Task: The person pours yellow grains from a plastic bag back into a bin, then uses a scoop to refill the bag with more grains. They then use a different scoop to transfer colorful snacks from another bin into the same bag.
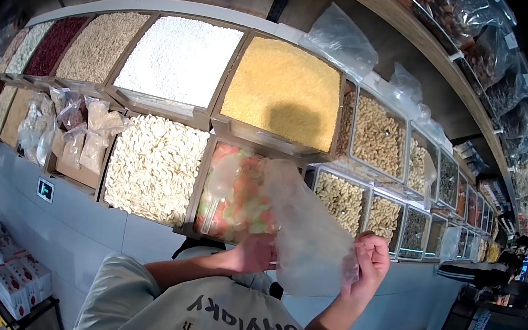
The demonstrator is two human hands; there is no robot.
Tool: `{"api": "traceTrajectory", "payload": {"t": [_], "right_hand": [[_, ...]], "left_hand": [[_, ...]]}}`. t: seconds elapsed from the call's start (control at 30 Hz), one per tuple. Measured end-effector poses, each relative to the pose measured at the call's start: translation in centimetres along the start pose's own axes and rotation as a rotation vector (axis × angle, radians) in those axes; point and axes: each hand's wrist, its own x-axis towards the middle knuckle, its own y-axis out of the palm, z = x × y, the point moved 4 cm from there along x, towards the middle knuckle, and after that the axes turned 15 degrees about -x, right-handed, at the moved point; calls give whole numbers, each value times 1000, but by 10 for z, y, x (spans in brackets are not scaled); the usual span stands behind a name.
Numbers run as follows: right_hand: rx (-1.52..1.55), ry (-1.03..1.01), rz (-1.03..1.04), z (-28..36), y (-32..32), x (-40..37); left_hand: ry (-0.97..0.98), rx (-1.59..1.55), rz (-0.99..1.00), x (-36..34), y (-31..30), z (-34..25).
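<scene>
Between my hands hangs a thin, translucent plastic bag [311, 237], which looks flat and without contents. My right hand [369, 261] is closed, pinching the bag's right edge with bent fingers. On the other side, my left hand [256, 254] grips the bag's lower left edge, its fingertips partly hidden. Just beyond the left hand is a bin of red, orange and green wrapped sweets [241, 206], partly covered by the bag. A clear plastic scoop [220, 182] lies on the sweets, handle toward me.
Pumpkin seeds [154, 166] fill the bin left of the sweets. Behind stand bins of yellow grain [282, 86] and white grain [180, 60]. Clear-sided nut bins [341, 197] run off to the right. Bagged goods hang from an upper shelf [383, 5]. White boxes [21, 279] stand lower left.
</scene>
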Motion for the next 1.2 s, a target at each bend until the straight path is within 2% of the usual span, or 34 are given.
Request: {"api": "traceTrajectory", "payload": {"t": [0.07, 0.13, 0.17, 0.23, 0.37, 0.43, 0.57, 0.63, 0.67, 0.7, 0.73, 0.77, 0.8, 0.87, 0.9, 0.93, 0.97, 1.03, 1.07, 1.13, 1.17, 1.2], "right_hand": [[-80, 138, -2, -5, 8, -2], [-90, 104, -29, -4, 3, -2], [-102, 75, -56, -3, -2, -2], [-29, 46, -17, 1, -14, -2], [25, -79, 4, -4, -34, 1], [188, -65, 163, -9, -41, -3], [128, -99, 239, -18, -70, 1], [-189, -45, 138, -16, -82, 7], [-331, 119, 174, -14, -93, 9], [-332, 121, 173, -15, -98, 13], [-658, 192, 115, -21, -104, 20], [-985, 263, 51, -26, -114, 24], [-1407, 47, 36, -33, -121, 25], [-1405, -5, -13, -49, -130, 19], [-1399, -60, -55, -50, -131, 18], [-1168, 42, -32, -59, -132, 13], [-1168, 45, -31, -54, -120, 9], [-575, 95, 177, -45, -85, 2], [-479, 61, 220, -42, -75, 2], [-450, -11, 225, -32, -60, 5], [-424, -88, 239, -28, -54, 6], [-344, -65, 223, -31, -53, 7]], "left_hand": [[-1, -28, 31, 6, -8, 2], [60, 144, 168, 8, -9, -2], [59, 147, 168, 9, -4, -1], [232, 248, -84, 8, -3, -5], [248, 118, -97, -4, 12, -13], [238, -7, -122, -9, 19, -14], [113, -3, -18, 4, -38, -33], [422, 478, 184, 1, -42, -46], [421, 478, 183, -1, -38, -48], [409, 282, 14, 1, -40, -55], [392, 86, -154, 1, -43, -58], [388, 84, -154, -4, -36, -60], [387, 81, -116, -13, -26, -62], [386, 79, -72, -21, -10, -64], [453, 236, -156, -24, -6, -67], [518, 393, -243, -26, -4, -70], [517, 393, -245, -25, -5, -70], [634, 736, -186, -25, 0, -70], [625, 741, -190, -24, 6, -71], [959, 1609, 251, -30, 50, -60], [949, 1614, 255, -32, 53, -52], [815, 1228, 251, -33, 51, -46]]}}
